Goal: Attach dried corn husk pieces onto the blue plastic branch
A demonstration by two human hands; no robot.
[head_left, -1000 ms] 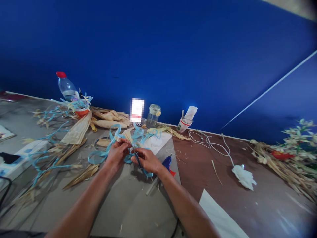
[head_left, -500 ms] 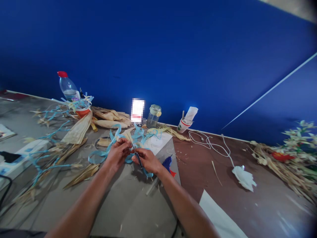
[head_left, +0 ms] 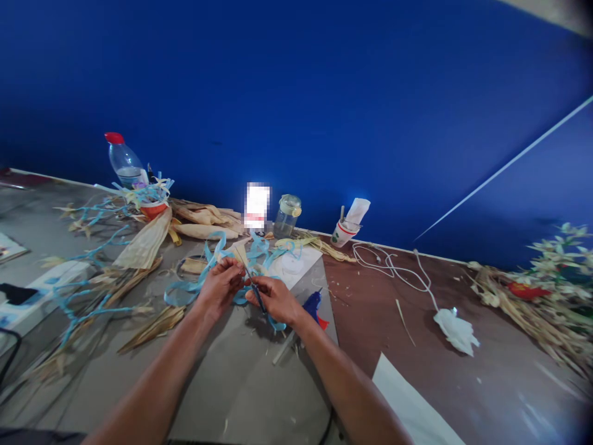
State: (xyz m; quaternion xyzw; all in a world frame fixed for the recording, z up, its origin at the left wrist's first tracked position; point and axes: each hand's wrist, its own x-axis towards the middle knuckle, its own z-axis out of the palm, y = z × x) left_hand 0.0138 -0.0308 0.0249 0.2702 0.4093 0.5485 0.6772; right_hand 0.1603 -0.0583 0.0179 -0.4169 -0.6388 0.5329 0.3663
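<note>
My left hand [head_left: 223, 284] pinches a small pale piece of dried corn husk [head_left: 240, 251] between thumb and fingers. A slim, dark-handled tool [head_left: 260, 300] is in the closed fingers of my right hand [head_left: 277, 300]. Its thin metal end slants up and left against the husk, and I cannot tell whether it is scissors or tweezers. The two hands nearly touch. Curls of light blue ribbon [head_left: 178, 292] lie around and behind them on the table. Partly hidden by my right forearm is a blue glue gun [head_left: 313, 304] with an orange-red part.
Blue-wrapped stems [head_left: 92, 312], husks [head_left: 204, 216] and a white power strip [head_left: 69, 278] are on the left. At the wall stand a red-capped bottle [head_left: 124, 162], a glass jar [head_left: 287, 216] and a paper cup [head_left: 341, 235]. A white cable [head_left: 393, 271] and crumpled tissue [head_left: 456, 330] lie right.
Nearly everything stays as it was. The view has shifted very slightly; both hands keep their hold and the tool stays against the husk.
</note>
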